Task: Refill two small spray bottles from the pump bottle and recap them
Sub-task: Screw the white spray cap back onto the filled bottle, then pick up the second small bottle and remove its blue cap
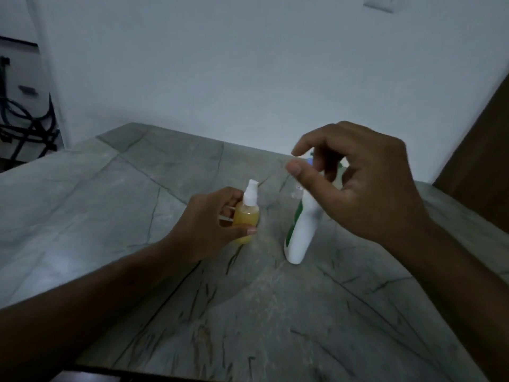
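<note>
Yellow liquid fills the spray bottle [246,216] gripped by left fingers [249,231]; right fingers [300,172] loosely spread, empty, above pump bottle [301,230]

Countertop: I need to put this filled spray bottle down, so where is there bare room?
Free: countertop beyond the left hand, and the near stretch between both forearms. Crowded: the gap between spray bottle and pump bottle, under the right hand.
</note>
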